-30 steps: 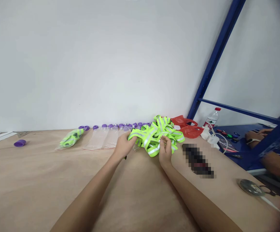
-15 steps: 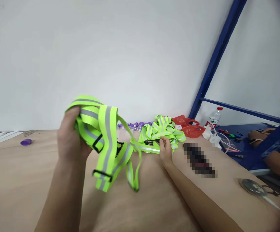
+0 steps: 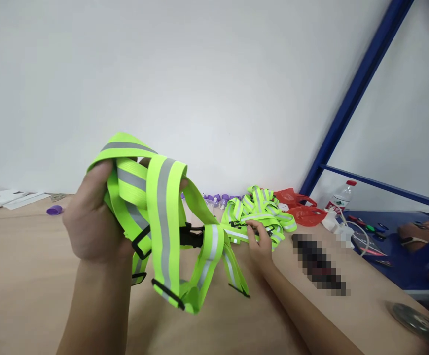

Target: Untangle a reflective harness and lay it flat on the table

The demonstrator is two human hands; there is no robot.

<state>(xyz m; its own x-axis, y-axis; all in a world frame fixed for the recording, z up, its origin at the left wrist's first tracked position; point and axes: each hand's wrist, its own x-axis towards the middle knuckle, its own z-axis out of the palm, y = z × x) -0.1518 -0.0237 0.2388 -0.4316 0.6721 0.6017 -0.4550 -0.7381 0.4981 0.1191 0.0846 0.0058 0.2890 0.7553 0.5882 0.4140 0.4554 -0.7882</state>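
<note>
My left hand [image 3: 94,212] is closed around a bundled neon-yellow reflective harness [image 3: 165,212]. Grey stripes run along its elastic bands, and loops with black buckles hang below the fist, clear of the table. To the right, my right hand [image 3: 262,245] has its fingers closed on a stretch of reflective strap at the front edge of a heap of the same reflective straps [image 3: 253,207]. The fingertips partly hide what they grip. Whether that strap joins the harness in my left hand cannot be made out.
Behind the heap lie red plastic bags [image 3: 305,214] and small purple caps [image 3: 222,199]. A bottle [image 3: 342,196], white adapter [image 3: 342,231] and blurred dark object [image 3: 318,264] are to the right. A purple cup [image 3: 54,210] sits left. Another person's hand [image 3: 416,231] shows beyond the blue frame [image 3: 351,108].
My left hand has brought the harness a little nearer, and its loops have spread wider, showing a black buckle. My right hand stays at the front of the heap. The view has shifted slightly left.
</note>
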